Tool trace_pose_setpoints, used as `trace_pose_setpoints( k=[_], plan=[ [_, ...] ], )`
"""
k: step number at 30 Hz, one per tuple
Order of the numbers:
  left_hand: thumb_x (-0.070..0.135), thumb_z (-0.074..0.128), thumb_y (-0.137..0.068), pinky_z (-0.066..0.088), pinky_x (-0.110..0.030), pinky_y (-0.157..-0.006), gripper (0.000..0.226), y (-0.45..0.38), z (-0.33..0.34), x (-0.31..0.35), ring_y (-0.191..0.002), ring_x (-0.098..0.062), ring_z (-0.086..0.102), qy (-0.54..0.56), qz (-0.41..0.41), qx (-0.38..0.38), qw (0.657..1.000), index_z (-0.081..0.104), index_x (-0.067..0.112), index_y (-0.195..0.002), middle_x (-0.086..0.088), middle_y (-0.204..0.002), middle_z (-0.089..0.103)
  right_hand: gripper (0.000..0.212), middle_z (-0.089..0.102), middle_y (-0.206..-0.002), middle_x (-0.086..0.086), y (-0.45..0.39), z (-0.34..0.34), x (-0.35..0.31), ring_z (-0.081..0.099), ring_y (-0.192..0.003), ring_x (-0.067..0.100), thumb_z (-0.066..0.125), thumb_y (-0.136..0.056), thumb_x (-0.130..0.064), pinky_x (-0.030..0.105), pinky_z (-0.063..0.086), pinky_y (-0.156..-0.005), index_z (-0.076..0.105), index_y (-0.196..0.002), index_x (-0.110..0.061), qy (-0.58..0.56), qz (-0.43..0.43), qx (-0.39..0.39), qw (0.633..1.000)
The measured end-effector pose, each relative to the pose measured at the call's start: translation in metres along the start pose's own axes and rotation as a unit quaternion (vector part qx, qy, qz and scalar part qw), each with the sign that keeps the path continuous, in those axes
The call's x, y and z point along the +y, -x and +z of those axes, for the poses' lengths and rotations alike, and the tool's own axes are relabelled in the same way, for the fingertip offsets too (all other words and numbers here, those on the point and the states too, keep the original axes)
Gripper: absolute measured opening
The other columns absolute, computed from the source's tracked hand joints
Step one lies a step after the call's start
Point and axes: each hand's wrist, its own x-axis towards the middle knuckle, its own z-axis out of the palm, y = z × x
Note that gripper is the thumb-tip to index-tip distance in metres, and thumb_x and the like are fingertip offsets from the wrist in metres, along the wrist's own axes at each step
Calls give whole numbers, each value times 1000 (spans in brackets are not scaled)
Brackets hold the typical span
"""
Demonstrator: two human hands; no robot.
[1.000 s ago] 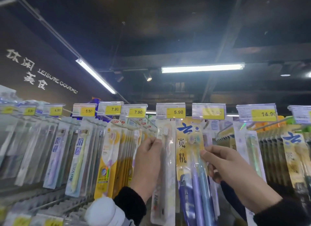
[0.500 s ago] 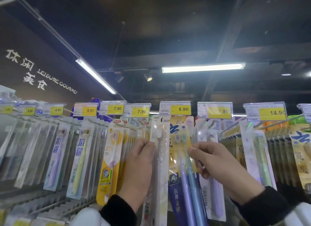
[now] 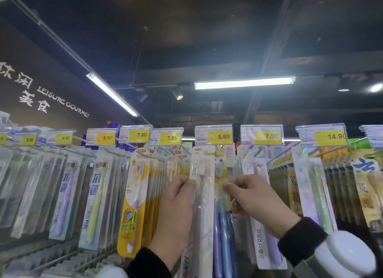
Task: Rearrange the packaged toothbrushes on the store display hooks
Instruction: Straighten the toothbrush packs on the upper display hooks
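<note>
The left hand pinches the "CARE" toothbrush pack under the 5.90 price tag; the right hand pinches the yellow twin-brush pack just behind it. Each pack's hang hole should probably be lined up with its hook before sliding. A wall sign reads "LEISURE GOURMET".

We see yellow price tags; below the 5.90 one hangs a white "CARE" pack, just right a yellow pack with blue brushes.
</note>
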Motion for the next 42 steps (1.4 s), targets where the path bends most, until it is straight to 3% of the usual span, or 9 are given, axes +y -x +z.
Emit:
trace_pose_setpoints(
  k=[7, 10, 14, 18, 22, 29, 34, 37, 42],
  plan=[
    [15, 55, -96, 41, -15, -60, 26, 8, 27, -2, -63, -8, 51, -9, -11, -58, 998, 58, 8, -71, -2, -65, 55, 38, 74, -73, 10, 10, -16, 5, 68, -52, 19, 56, -102, -29, 27, 57, -51, 74, -84, 0, -15, -5, 11, 1000],
    [23, 60, -95, 54, -48, -81, 20, 6, 42, -8, -78, -36, 64, -15, -21, -87, 996, 69, 15, -78, -19, -82, 69, 50, 69, -62, 9, 20, -33, 4, 62, -49, 18, 51, -103, -35, 31, 52, -50, 72, -85, 7, -97, 0, 29, 995],
    [33, 60, -94, 54, -60, -88, 18, 9, 62, -5, -88, -34, 69, -20, -7, -107, 994, 70, 24, -83, -10, -88, 73, 52, 65, -61, 6, 31, -52, 5, 61, -54, 15, 52, -102, -37, 31, 52, -55, 72, -81, 6, -98, -34, 37, 994],
    [26, 58, -98, 56, -55, -85, 20, 12, 78, -1, -86, -28, 71, -14, -1, -111, 994, 71, 25, -83, -6, -85, 75, 50, 59, -59, 6, 36, -65, 8, 54, -54, 17, 52, -102, -35, 28, 48, -56, 62, -83, 10, -35, -56, 33, 997],
    [27, 58, -98, 56, -55, -87, 18, 13, 88, 1, -89, -28, 72, -8, -5, -107, 994, 71, 25, -85, -6, -86, 75, 48, 55, -48, -1, 41, -72, 3, 49, -44, 13, 50, -104, -31, 16, 44, -46, 55, -66, -2, 10, -75, 43, 996],
    [26, 59, -97, 57, -52, -86, 19, 11, 95, 1, -85, -28, 71, 3, -30, -91, 995, 71, 23, -82, -7, -83, 74, 52, 60, -49, 3, 38, -77, -2, 52, -37, 7, 49, -104, -31, 14, 43, -42, 59, -56, -15, 41, -65, 50, 996],
    [28, 58, -96, 57, -54, -87, 17, 7, 96, 0, -88, -30, 70, -12, -23, -91, 996, 71, 22, -87, -7, -86, 74, 50, 63, -56, 6, 31, -77, 2, 55, -41, 12, 50, -103, -37, 15, 44, -44, 61, -69, -2, 71, -56, 63, 994],
    [29, 59, -96, 56, -45, -72, 15, 3, 96, -2, -75, -22, 66, -21, -30, -92, 995, 70, 23, -87, 0, -77, 70, 51, 63, -57, 7, 27, -77, 4, 57, -43, 13, 50, -103, -38, 19, 48, -49, 60, -77, 6, 87, -51, 70, 992],
    [26, 58, -97, 38, -26, -55, 13, 1, 98, -3, -57, -9, 50, -42, -38, -99, 993, 67, 21, -88, 7, -67, 59, 48, 63, -57, 8, 27, -78, 6, 56, -41, 8, 48, -103, -38, 20, 47, -47, 51, -66, -7, 130, -57, 76, 987]
  ],
)
